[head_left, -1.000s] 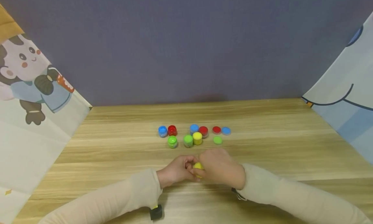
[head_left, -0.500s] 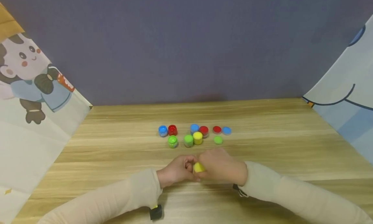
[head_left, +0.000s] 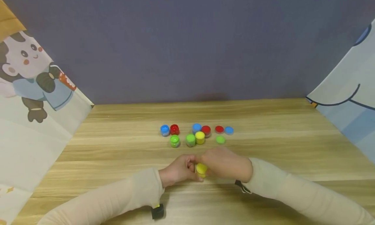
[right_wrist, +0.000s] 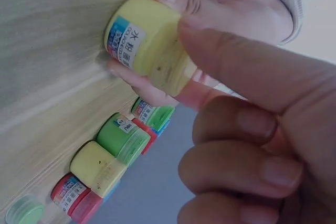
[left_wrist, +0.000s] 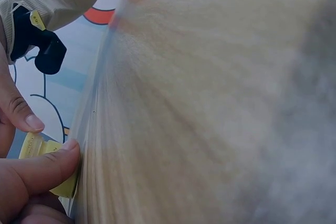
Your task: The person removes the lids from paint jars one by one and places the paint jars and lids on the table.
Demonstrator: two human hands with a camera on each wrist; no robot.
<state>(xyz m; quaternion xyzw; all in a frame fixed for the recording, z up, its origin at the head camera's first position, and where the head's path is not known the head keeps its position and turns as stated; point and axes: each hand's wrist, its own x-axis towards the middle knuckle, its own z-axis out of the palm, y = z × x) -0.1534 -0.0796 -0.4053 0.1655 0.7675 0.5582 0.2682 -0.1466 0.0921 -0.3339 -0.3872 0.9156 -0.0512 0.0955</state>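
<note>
A small yellow gouache jar (head_left: 201, 170) is between both hands near the front of the table. My left hand (head_left: 180, 168) grips its body from the left, with the thumb along its side in the left wrist view. From the right, my right hand (head_left: 225, 163) pinches the lid (right_wrist: 170, 69) between thumb and forefinger, the other fingers curled in. In the right wrist view the jar lies tilted, its printed label (right_wrist: 126, 40) on the body facing the camera. Fingers cover part of the lid.
Beyond the hands stand lidded jars: blue (head_left: 196, 128), red (head_left: 206, 130), green (head_left: 190, 140) and yellow (head_left: 200, 138). To their left are uncapped blue (head_left: 165, 130), red (head_left: 174, 129) and green (head_left: 174, 141) jars. Red (head_left: 219, 129), blue (head_left: 229, 130) and green (head_left: 220, 139) lids lie to the right.
My right hand has turned and shifted slightly right, and more of the yellow jar's top shows between the hands. My left hand keeps its grip. The other jars and lids stay put.
</note>
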